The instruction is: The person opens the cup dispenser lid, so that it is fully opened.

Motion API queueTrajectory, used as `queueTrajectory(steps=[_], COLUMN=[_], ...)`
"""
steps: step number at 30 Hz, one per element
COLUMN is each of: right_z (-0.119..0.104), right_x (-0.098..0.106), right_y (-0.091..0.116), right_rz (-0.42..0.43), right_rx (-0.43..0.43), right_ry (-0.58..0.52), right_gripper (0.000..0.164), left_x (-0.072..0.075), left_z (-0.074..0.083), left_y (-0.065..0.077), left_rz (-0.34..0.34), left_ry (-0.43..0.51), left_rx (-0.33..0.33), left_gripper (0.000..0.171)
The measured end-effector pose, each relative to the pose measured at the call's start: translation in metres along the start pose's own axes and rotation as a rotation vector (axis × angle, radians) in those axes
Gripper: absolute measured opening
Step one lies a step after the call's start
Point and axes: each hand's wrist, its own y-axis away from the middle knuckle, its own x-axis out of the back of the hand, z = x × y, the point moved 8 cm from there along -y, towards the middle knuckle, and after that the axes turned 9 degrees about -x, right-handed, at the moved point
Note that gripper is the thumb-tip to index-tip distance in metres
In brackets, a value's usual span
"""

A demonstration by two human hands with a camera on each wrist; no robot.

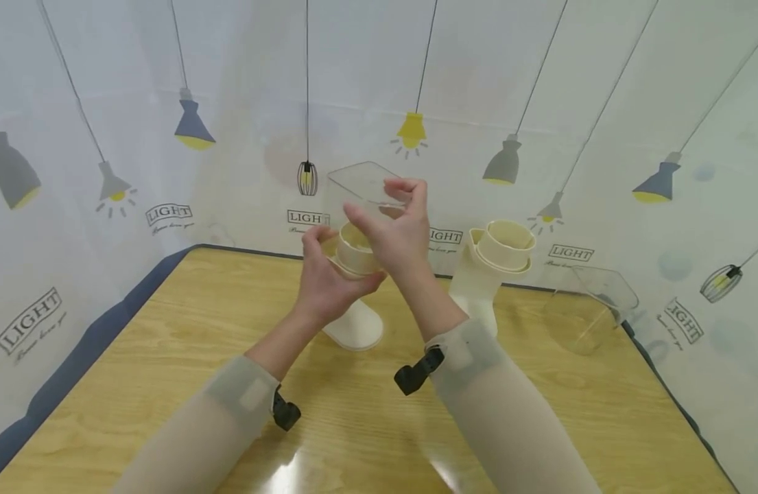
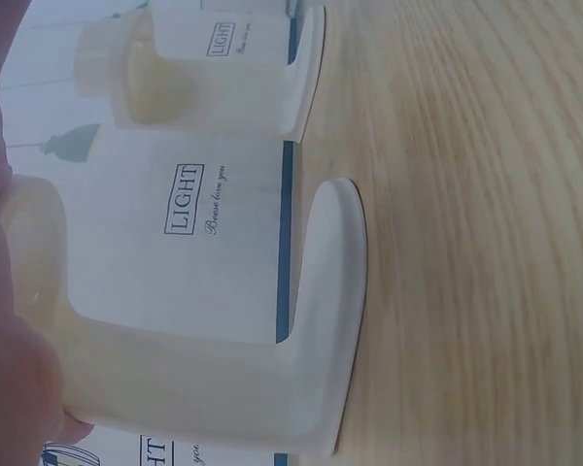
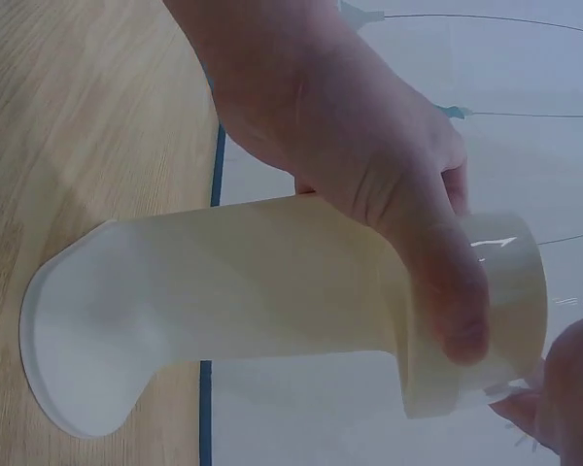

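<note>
Downward head view, close sideways wrist views

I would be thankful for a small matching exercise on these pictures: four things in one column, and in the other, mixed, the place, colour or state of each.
Column 1
1. Left hand
2. Right hand
3. Table
4. Farther-right stand

Column 2
A. Yellowish-brown, with wood grain
B. Upright, with no hand on it
C. Grips a cream-coloured stand near its top
D. Holds a clear container

Right pairs: 1-C, 2-D, 3-A, 4-B.
</note>
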Motion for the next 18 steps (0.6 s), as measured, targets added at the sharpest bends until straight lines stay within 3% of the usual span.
queueTrajectory(steps=[4, 13, 18], right_z=[-0.002, -0.014, -0.014], right_x=[-0.002, -0.011, -0.012], right_y=[0.002, 0.005, 0.002], right_rz=[-0.01, -0.013, -0.007], right_rx=[-0.004, 0.075, 0.047], right_ry=[0.009, 0.133, 0.122], right_gripper=[0.075, 0.079, 0.079], left_x=[0.002, 0.004, 0.005], left_z=[0.001, -0.004, -0.006], left_y=[0.001, -0.001, -0.002], left_rz=[0.004, -0.021, -0.022], left_ry=[-0.009, -0.007, 0.007], left_rx=[-0.006, 0.019, 0.009], left_gripper=[0.12, 0.121, 0.122])
